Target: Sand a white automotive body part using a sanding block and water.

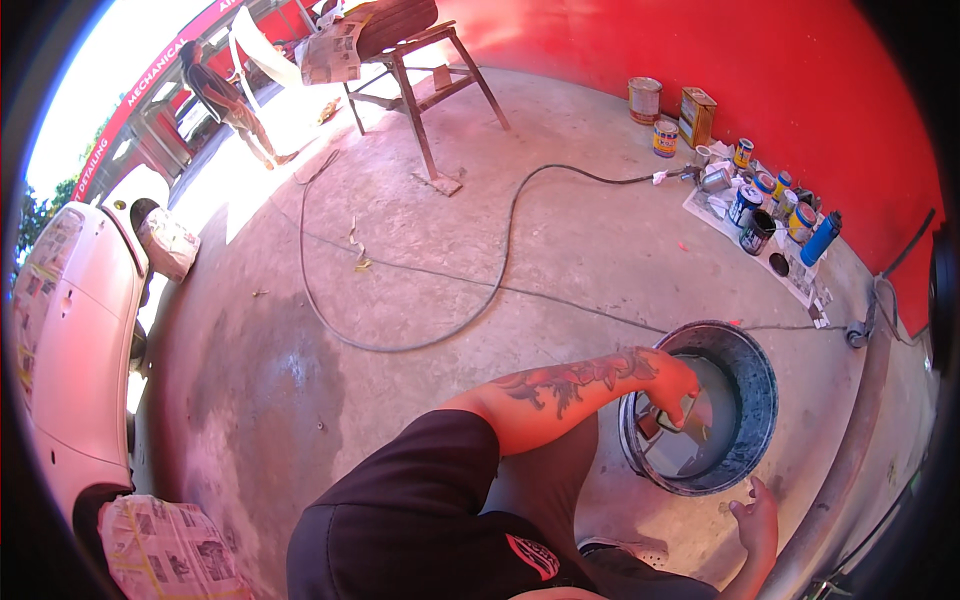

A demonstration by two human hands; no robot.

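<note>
A black bucket (757, 400) of cloudy grey water stands on the concrete floor in front of me, to the right. My left hand (675, 383) reaches over its left rim, with the fingers curled down toward the water. Under those fingers shows a small brown piece with a pale yellowish edge; its kind I cannot make out, and the hand partly hides it. Just outside the bucket's near rim is my right hand (757, 518), its thumb and fingers apart with nothing in them.
A black hose (510, 220) loops across the floor. Paint cans (745, 203) and a blue bottle (822, 238) stand on newspaper by the red wall. A pipe (850, 450) lies right. A masked car (80, 350), a stand (410, 95) and a person (222, 98) are left and far.
</note>
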